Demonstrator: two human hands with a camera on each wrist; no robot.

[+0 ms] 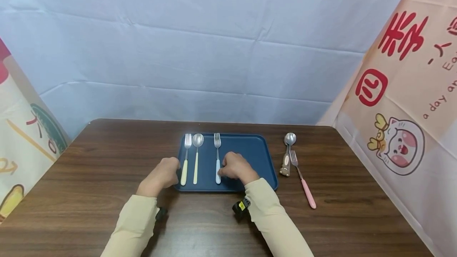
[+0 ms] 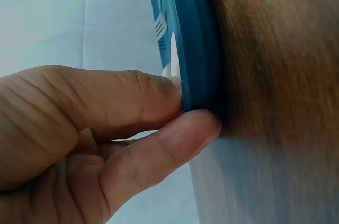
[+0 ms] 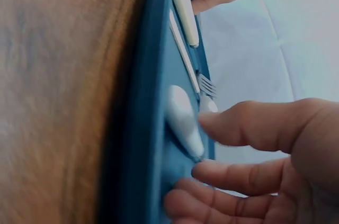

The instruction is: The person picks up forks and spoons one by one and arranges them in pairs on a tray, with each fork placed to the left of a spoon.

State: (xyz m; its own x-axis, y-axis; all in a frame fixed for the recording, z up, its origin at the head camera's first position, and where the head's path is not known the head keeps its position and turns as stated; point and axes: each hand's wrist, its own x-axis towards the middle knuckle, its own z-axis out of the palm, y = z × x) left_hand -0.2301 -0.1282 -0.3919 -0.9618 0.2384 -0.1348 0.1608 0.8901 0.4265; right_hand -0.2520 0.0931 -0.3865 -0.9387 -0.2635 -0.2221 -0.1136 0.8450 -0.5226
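A dark blue tray point(image 1: 246, 150) lies on the table. At its left edge, my left hand point(image 1: 168, 173) pinches the rim between thumb and finger, as the left wrist view shows. A fork with a pale blue handle point(image 1: 218, 165) lies on the tray, tines toward the back. Beside that handle is my right hand point(image 1: 236, 166), its thumb and index finger point(image 3: 238, 176) parted in the right wrist view, fingertips right at the handle. On the tray's left side lie a fork with a pale yellow handle point(image 1: 184, 171) and a slim yellow-handled spoon point(image 1: 196, 162).
Right of the tray, a metal spoon point(image 1: 290, 139) overlaps a piece of cutlery with a brown bear-shaped handle point(image 1: 285, 165). A pink-handled fork point(image 1: 306, 189) lies next to them. Pale cloth point(image 1: 200, 50) hangs behind the brown wooden table point(image 1: 118, 150).
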